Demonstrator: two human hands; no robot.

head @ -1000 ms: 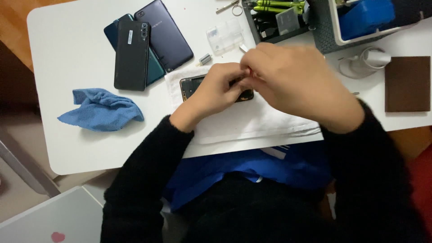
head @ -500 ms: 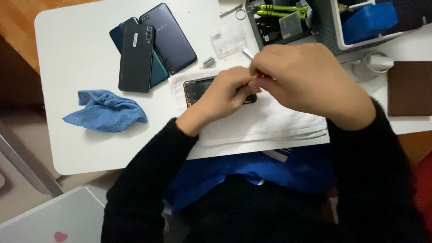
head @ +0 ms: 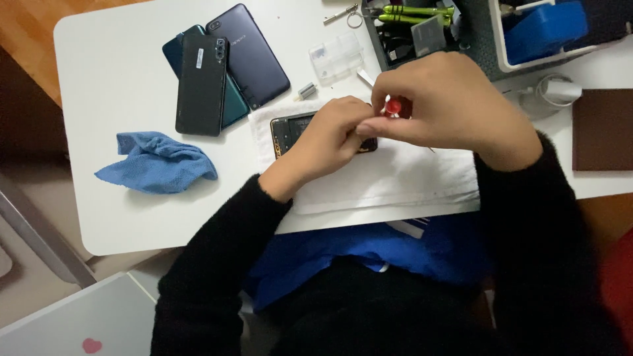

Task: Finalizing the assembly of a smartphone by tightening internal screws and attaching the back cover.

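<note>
An opened phone (head: 291,130) with a gold-edged frame lies on a white cloth (head: 395,181) on the white table (head: 119,79). My left hand (head: 326,142) rests over the phone, fingers pinched at its right part. My right hand (head: 448,105) hovers just above, fingers closed around a small tool with a red cap (head: 393,105), which points down at the phone. Most of the phone is hidden under both hands.
Three dark phones (head: 221,66) lie stacked at the back left. A crumpled blue cloth (head: 155,163) sits at the left. A clear small box (head: 337,56), a tool tray with green-handled drivers (head: 412,26), a blue box (head: 544,26) and a brown pad (head: 601,128) are at the back right.
Both hands stay together over the phone. The red tool cap now shows between my right fingers. The view has shifted slightly.
</note>
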